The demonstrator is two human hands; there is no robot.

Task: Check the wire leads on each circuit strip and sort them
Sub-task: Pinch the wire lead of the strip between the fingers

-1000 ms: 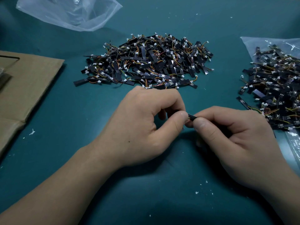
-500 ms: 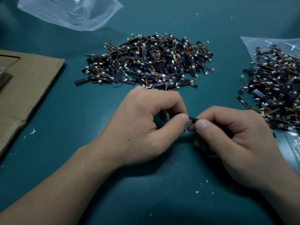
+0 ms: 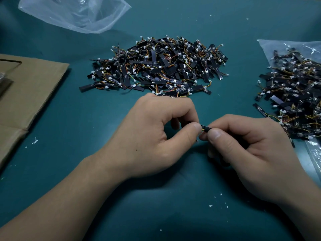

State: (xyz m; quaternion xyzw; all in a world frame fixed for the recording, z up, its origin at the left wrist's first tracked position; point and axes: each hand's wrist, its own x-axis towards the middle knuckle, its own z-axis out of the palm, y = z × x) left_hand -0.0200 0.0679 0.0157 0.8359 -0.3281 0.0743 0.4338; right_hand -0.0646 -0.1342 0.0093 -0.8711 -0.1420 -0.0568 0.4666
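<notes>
One small black circuit strip with yellow wire leads is held low over the green mat, between both hands. My left hand pinches its left end between thumb and curled fingers. My right hand pinches the right end; most of the strip is hidden inside the fingers. A large heap of black strips with orange and yellow leads and white connectors lies just beyond my hands. A second heap rests on a clear plastic bag at the right edge.
A flattened brown cardboard sheet lies at the left. A crumpled clear plastic bag sits at the back left. White crumbs dot the green mat in front of my hands.
Both hands have kept hold of the same strip and hardly shifted; a little more of the strip and its yellow leads shows between the thumbs.
</notes>
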